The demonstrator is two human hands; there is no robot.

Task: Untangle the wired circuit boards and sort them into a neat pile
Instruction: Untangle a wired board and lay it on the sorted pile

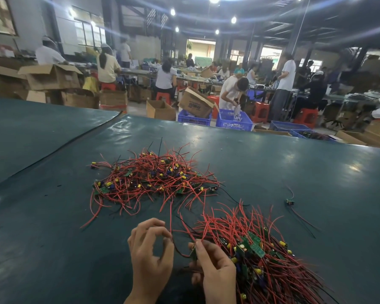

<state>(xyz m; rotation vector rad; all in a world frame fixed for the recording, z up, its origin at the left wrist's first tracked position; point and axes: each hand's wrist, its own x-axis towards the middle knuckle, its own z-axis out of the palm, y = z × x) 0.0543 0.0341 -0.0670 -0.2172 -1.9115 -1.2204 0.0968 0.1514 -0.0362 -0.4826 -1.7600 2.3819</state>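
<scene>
Workshop hall; blue crates [234, 121] beyond the desk's [53, 216] far edge, contents unclear. Desk centre: tangled heap [154, 178] of red-wired boards, unsorted. Near edge: left hand [150, 257] pinches a wire [171, 218]; right hand [215, 273] grips one board [193, 253], likely drawing it free. Near right: sorted pile [261, 255], wires roughly aligned. Right: stray board [289, 202], apart.

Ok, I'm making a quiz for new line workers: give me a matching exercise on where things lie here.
1 tangled heap
2 combed pile
3 lone board
4 blue crates

a past the table's far edge
b beside the right hand
c alone, far right
d mid-table

Pairs: 1-d, 2-b, 3-c, 4-a.
</scene>
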